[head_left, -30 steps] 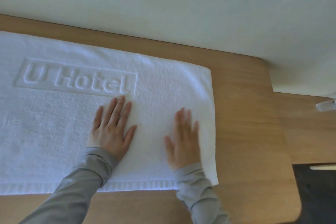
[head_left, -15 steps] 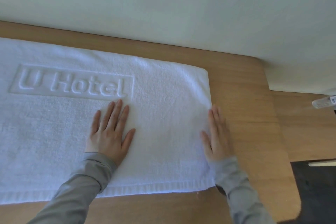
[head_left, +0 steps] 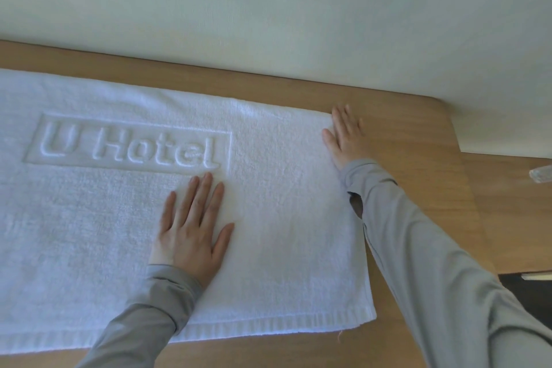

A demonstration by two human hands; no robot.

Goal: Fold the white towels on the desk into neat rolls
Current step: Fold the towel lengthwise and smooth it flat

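Note:
A white towel (head_left: pixel 283 182) with a raised "U Hotel" mark lies flat on the wooden desk (head_left: pixel 418 188); its left part runs out of view. My left hand (head_left: pixel 192 227) presses flat on the towel's middle, fingers straight, just below the lettering. My right hand (head_left: pixel 346 137) lies flat at the towel's far right corner, fingers straight, over the right edge where cloth meets wood. Both arms wear grey sleeves.
A pale wall (head_left: pixel 268 9) rises right behind the desk. The desk's right edge drops to a lower wooden surface (head_left: pixel 513 212) with a small clear object (head_left: pixel 540 178) on it. A dark gap (head_left: pixel 525 287) shows at lower right.
My right hand has slid from the towel's lower right area out to its right edge and then up along it to the far corner. My left hand has stayed in place.

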